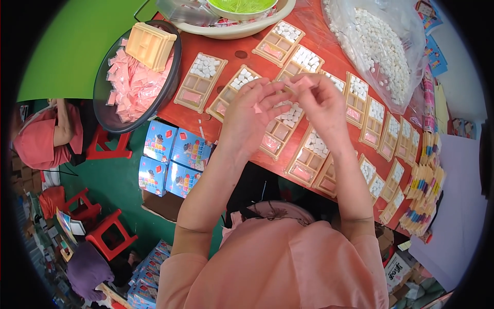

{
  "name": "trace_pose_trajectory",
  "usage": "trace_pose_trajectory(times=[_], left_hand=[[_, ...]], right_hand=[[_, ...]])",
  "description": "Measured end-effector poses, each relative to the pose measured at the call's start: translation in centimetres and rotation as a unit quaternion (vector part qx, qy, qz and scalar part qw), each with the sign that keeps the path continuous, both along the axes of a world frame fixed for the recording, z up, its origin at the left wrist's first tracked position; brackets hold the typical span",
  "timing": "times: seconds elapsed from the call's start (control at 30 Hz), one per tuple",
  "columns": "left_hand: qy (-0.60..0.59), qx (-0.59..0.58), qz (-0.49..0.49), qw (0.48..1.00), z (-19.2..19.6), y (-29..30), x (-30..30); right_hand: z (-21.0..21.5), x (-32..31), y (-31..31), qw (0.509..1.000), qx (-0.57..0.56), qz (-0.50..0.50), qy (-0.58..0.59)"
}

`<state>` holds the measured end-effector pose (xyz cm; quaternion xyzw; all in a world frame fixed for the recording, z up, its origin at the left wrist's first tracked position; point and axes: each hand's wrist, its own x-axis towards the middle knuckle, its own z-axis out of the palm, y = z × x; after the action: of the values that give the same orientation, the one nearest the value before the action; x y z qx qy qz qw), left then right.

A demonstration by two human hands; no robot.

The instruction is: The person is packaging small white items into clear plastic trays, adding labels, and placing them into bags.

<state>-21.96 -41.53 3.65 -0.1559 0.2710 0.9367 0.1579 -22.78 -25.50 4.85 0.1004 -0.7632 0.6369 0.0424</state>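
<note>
Pink sachet (257, 108), pinched between the fingertips of the left hand (250, 117) and right hand (320, 102), looks light, thin and floppy, best gripped at its sealed edges.

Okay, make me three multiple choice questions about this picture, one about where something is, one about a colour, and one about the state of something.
1. Where is the black basin of pink packets?
A. at the table's left end
B. on the floor
C. on a stool

2. What colour is the table?
A. green
B. red
C. white

3. How are the hands?
A. flat on the table
B. at the person's sides
C. raised together, pinching a small pink packet

Answers: 1 A, it sits on the table's left corner. 2 B, red shows between the trays. 3 C, left hand and right hand meet above the trays.
</note>
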Motion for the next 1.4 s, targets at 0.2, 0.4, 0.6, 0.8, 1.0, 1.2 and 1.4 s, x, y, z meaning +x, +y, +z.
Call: trace_pose_trajectory(times=[0.2, 0.4, 0.6, 0.8, 1.0, 1.2, 1.4], left_hand=[[-0.039, -0.112, 0.017, 0.993, 0.2, -2.8, 2.3], [-0.048, -0.13, 0.107, 0.985, 0.1, -2.2, 4.8], [0.046, -0.324, 0.201, 0.923, 4.0, -10.1, 4.7], [0.027, -0.78, 0.152, 0.606, 4.8, -20.9, 0.3], [0.213, -0.871, 0.251, 0.365, 6.8, -17.2, -5.5], [0.336, -0.84, 0.076, 0.419, 8.4, -15.0, -23.2], [0.249, -0.879, -0.186, 0.362, 8.6, -13.9, -31.0]], right_hand=[[2.1, -0.3, -0.6, 0.987, 0.004, 0.056, -0.153], [1.9, 4.2, -6.7, 0.947, 0.226, 0.184, 0.133], [5.2, 5.1, -4.1, 0.966, 0.203, 0.124, 0.102], [3.3, 5.4, 1.1, 0.949, 0.275, 0.131, 0.085], [3.4, 7.3, 4.6, 0.958, 0.275, 0.074, 0.012], [4.4, 8.9, 6.4, 0.96, 0.276, 0.034, -0.024], [4.0, 11.4, 9.6, 0.955, 0.286, -0.025, -0.071]])
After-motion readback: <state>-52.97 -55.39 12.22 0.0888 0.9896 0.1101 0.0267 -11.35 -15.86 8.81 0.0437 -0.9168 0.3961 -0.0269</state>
